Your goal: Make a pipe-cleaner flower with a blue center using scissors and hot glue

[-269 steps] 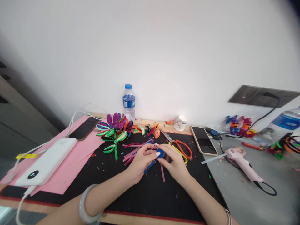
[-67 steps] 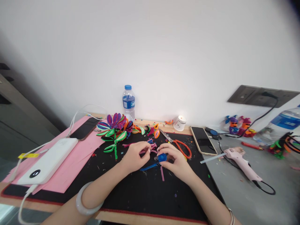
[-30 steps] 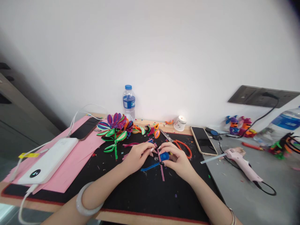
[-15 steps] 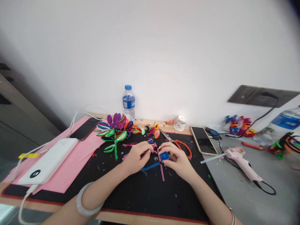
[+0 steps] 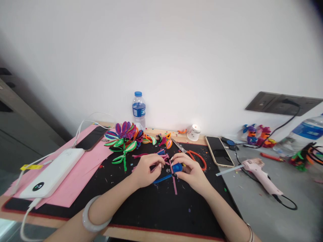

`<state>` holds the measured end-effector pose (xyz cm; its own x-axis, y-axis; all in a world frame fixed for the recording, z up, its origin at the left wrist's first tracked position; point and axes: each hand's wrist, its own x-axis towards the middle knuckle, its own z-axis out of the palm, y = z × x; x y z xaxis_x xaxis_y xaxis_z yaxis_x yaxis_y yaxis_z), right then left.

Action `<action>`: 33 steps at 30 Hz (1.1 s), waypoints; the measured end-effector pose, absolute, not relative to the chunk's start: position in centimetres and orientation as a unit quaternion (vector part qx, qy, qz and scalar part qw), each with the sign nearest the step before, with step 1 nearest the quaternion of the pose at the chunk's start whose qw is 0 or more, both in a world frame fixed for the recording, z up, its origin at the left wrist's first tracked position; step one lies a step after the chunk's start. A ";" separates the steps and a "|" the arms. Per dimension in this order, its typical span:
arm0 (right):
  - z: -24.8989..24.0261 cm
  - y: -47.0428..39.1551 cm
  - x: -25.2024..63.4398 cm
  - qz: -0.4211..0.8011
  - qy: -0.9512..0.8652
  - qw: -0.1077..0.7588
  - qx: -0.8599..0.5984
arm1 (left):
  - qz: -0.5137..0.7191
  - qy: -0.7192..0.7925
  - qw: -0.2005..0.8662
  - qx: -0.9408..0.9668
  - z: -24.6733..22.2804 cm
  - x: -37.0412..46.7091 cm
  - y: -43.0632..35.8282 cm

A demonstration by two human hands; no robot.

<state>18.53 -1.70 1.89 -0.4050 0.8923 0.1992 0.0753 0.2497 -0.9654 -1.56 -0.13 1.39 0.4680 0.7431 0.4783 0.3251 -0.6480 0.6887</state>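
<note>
My right hand (image 5: 191, 172) is closed round a blue pipe-cleaner coil (image 5: 178, 167) with a blue tail (image 5: 163, 179) trailing left. A pink pipe cleaner (image 5: 175, 186) crosses its fingertips, and a small black piece sits at the thumb. Facing it, my left hand (image 5: 148, 169) has curled fingers drawn into a pinch; what is between them, if anything, is too small to make out. Behind the hands lie more pink and blue pipe cleaners (image 5: 137, 156), partly hidden. A multicoloured pipe-cleaner flower (image 5: 124, 144) with a green stem lies to the left.
Orange-handled scissors (image 5: 198, 160) and a phone (image 5: 219, 151) lie right of the hands. Further right is a pink glue gun (image 5: 261, 174). A power bank (image 5: 51, 173) rests on pink sheets (image 5: 73, 190) at left. A bottle (image 5: 138, 111) and paper cup (image 5: 194, 132) stand by the wall.
My left fingers have shifted slightly and loosened a little near the pink pipe cleaner. The right hand stays in place with the blue coil.
</note>
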 end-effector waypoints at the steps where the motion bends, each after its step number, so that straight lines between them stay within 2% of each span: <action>1: 1.9 -1.7 18.5 0.498 -0.673 0.413 -0.357 | 0.399 0.335 0.264 0.812 1.4 -1.4 -0.1; 9: 1.9 -1.4 18.7 0.534 -0.639 0.450 -0.321 | 0.379 0.415 0.273 0.781 0.7 -0.9 0.3; 14: 2.2 -1.6 18.8 0.596 -0.577 0.458 -0.319 | 0.371 0.426 0.292 0.772 0.6 -1.0 0.2; 23: 1.9 -1.8 18.8 0.678 -0.506 0.464 -0.264 | 0.366 0.395 0.257 0.803 0.8 -0.8 0.0; 26: 2.0 -1.8 18.9 0.670 -0.525 0.449 -0.271 | 0.357 0.400 0.247 0.807 0.8 -0.8 0.0; 33: 2.2 -1.5 19.0 0.565 -0.645 0.407 -0.313 | 0.374 0.396 0.319 0.776 1.2 -0.8 -0.1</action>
<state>18.96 -1.52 2.19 -0.4722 0.8647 0.1711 -0.0560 0.1643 -0.9848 -0.77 -0.14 1.17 0.4065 0.8525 0.3285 0.3752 -0.4836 0.7908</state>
